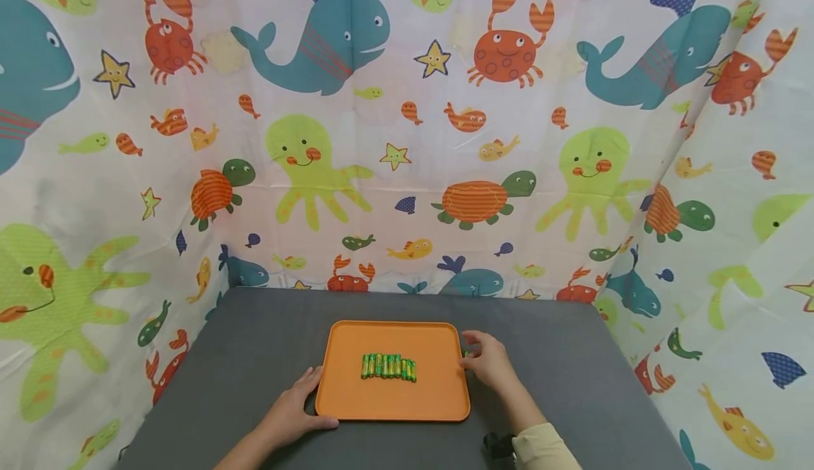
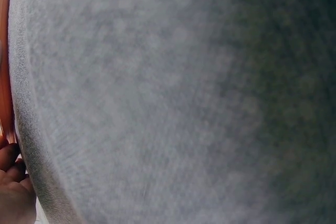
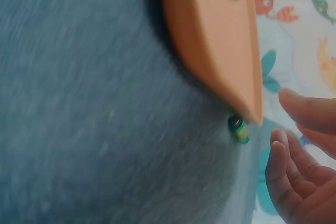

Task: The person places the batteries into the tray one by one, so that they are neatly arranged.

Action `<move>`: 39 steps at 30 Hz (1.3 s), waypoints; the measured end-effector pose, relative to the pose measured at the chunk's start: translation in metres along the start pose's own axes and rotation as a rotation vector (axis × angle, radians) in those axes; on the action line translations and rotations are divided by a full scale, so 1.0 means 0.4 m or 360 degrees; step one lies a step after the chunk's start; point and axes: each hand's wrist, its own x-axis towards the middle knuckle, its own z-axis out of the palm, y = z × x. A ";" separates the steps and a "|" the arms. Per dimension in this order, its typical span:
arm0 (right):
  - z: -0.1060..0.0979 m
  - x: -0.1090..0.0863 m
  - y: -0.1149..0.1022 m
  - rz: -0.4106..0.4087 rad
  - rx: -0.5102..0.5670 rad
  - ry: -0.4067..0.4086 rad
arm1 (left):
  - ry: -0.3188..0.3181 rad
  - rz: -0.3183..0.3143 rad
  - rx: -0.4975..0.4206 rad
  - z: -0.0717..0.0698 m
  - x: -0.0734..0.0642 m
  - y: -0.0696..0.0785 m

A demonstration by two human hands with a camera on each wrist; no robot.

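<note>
An orange tray (image 1: 439,399) lies on the grey table, with a row of several green-and-yellow batteries (image 1: 383,366) near its middle. Those at the row's right end are shorter. My left hand (image 1: 291,406) touches the tray's near left corner, fingers along the left side and thumb at the front edge. Just beyond the tray's right edge, my right hand (image 1: 492,364) hovers with thumb and fingers apart and nothing between them. A loose battery (image 3: 239,129) lies on the table beside the tray, close to that hand; in the head view the hand partly hides it.
Grey cloth (image 1: 267,336) covers the table around the tray. A curtain (image 1: 407,258) printed with sea animals hangs behind the table and along both sides. A black wrist device (image 1: 499,445) sits by the right sleeve (image 1: 543,447).
</note>
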 end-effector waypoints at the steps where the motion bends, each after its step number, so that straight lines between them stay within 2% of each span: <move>1: -0.002 0.001 0.007 0.0002 -0.0021 0.0003 | -0.0001 0.0002 -0.0006 0.000 0.000 0.000; 5: -0.010 0.005 0.030 -0.0005 -0.0079 -0.0029 | 0.0002 0.0014 -0.0016 0.002 0.001 0.001; 11: -0.017 0.011 0.050 -0.0005 -0.0078 -0.0114 | 0.0011 0.0030 -0.0005 0.002 0.001 0.002; 18: -0.012 0.022 0.064 0.0004 -0.0180 -0.0186 | 0.0009 0.0024 -0.0007 -0.001 0.000 0.008; 28: -0.003 0.021 0.068 -0.0016 -0.0288 -0.0154 | 0.0013 0.0022 -0.0009 0.001 0.003 0.005; 39: -0.006 0.004 0.070 -0.0015 -0.0185 -0.0018 | 0.0003 -0.0005 0.0017 0.000 0.002 0.006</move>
